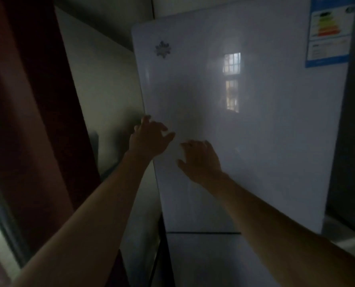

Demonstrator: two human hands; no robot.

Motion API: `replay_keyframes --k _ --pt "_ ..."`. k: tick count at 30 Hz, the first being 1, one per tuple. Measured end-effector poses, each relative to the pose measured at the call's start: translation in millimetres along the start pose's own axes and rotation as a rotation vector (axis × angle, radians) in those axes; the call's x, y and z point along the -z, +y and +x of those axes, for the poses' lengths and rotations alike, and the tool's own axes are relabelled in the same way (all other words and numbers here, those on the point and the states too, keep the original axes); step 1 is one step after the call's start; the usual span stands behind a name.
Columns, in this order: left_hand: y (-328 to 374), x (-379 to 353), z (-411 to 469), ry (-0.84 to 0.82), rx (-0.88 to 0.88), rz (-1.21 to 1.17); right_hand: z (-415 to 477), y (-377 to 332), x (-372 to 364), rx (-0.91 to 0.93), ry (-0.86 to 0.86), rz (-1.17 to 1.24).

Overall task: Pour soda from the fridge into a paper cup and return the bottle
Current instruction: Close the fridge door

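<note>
Both hands empty, fingers spread: left hand (149, 139) at the fridge door (245, 131) edge, right hand (199, 160) near its face. Door looks shut; bottle, cup not visible. You're at step one.

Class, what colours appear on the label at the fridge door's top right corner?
The label has a blue border with green, yellow, orange and red bars, seen in the head view.
</note>
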State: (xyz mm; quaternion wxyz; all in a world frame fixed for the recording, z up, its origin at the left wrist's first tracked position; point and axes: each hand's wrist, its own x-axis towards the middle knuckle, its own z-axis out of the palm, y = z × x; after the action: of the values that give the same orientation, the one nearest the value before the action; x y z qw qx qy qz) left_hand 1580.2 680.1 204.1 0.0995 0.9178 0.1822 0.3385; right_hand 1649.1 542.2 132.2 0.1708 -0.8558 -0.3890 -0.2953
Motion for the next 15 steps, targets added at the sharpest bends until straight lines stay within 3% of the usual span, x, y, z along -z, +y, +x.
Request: replay_keyframes --k 4,8,15 --pt "10.1 -0.6 -102.2 0.071 -0.044 -0.155 -76.8 28.2 45.7 -0.08 0.086 0.3" --pt "26.6 -29.6 -180.1 0.051 0.008 -0.141 -160.4 67.6 59.7 -0.246 0.141 0.233" --pt "84.7 -98.0 -218.0 -0.17 -0.194 -0.242 -264.1 130.3 71.2 -0.496 0.036 0.192"
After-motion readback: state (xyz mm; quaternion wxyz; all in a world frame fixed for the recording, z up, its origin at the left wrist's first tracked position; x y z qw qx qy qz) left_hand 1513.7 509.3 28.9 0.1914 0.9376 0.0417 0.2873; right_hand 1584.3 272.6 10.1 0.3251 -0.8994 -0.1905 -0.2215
